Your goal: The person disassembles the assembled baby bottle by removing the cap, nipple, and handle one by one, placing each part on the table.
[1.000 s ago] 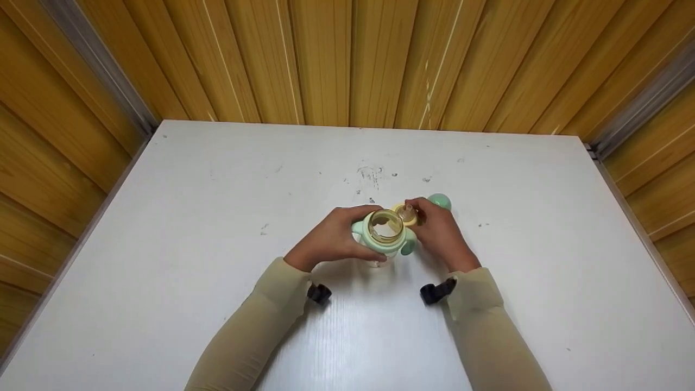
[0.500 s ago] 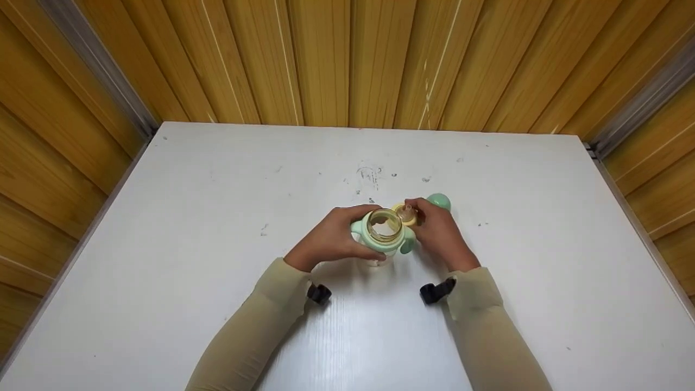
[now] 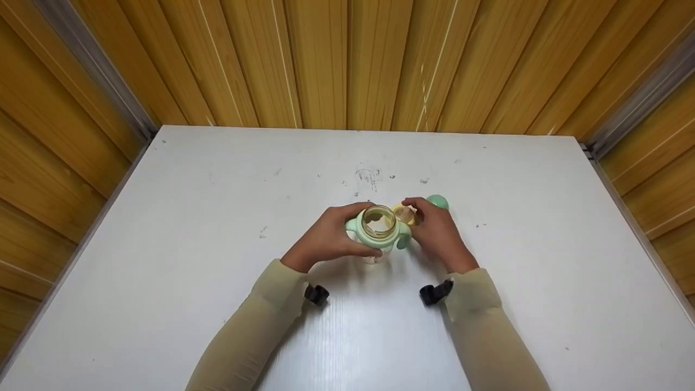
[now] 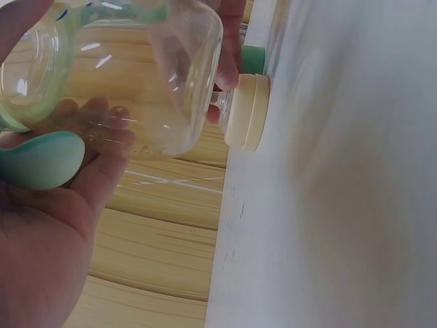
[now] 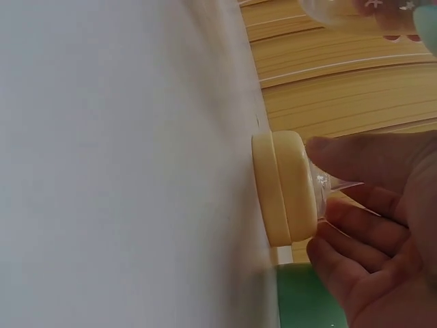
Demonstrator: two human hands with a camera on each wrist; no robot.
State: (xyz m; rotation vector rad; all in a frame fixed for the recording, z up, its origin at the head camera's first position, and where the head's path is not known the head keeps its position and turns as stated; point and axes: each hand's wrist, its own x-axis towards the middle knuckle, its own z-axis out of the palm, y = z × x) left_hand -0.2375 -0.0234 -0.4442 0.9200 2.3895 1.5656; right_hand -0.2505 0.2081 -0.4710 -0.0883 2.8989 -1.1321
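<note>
My left hand (image 3: 331, 236) grips a baby bottle (image 4: 150, 89) by its pale green handled collar (image 3: 374, 240). The bottle is clear, its amber-tinted mouth is uncovered, and it hangs above the table. To its right, a bottle nipple with a cream-yellow ring (image 5: 287, 188) stands on the table, its clear tip pointing up. My right hand (image 3: 437, 231) is around the nipple, thumb at one edge of the ring and fingers at the opposite edge. Just behind the right hand stands a green dome-shaped cap (image 3: 437, 201), partly hidden by it.
The white table (image 3: 217, 304) has small dark scuffs towards its far side. Wood-patterned panel walls (image 3: 320, 65) close off the back and both sides. Small black wrist cameras (image 3: 436, 293) are strapped at both beige sleeves.
The bottle and my left hand have shifted slightly left, away from the nipple. My right hand stays around the nipple with little movement. The head view has tilted a little.
</note>
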